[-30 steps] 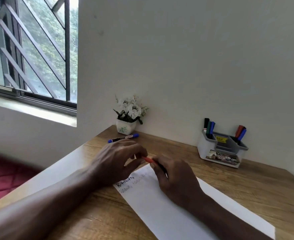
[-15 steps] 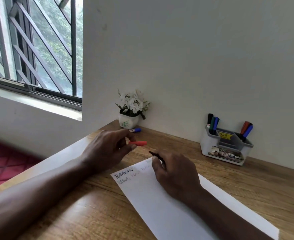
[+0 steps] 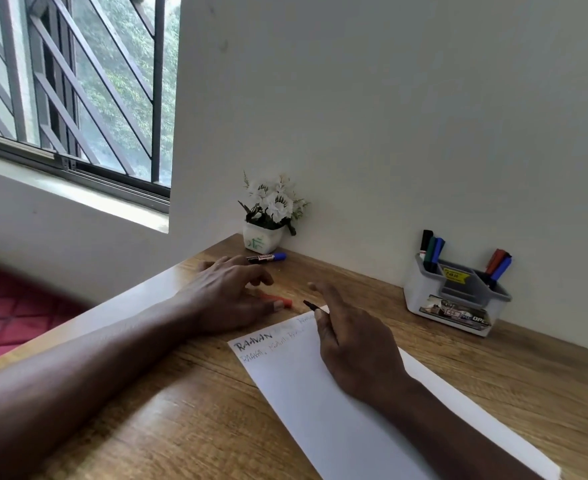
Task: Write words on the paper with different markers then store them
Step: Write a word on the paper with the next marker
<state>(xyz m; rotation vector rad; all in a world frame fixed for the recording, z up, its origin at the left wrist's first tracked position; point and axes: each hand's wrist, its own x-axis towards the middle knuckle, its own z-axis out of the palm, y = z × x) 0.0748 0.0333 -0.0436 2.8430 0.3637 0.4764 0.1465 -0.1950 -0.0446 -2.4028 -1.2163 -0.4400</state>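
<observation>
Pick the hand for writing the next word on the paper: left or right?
Right. The right hand grips the uncapped marker, its tip at the top edge of the paper. The left hand rests on the table by the red cap, off the sheet.

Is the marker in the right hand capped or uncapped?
Uncapped: bare tip on the marker; red cap lies on the desk by the left hand.

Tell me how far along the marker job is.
Done: two lines of words sit on the paper. In hand: the right hand holds an uncapped marker near the paper's top edge; a red cap lies on the desk by the left hand. Left: write with this marker, cap it, then put it and the blue marker by the flowerpot into the holder.
</observation>
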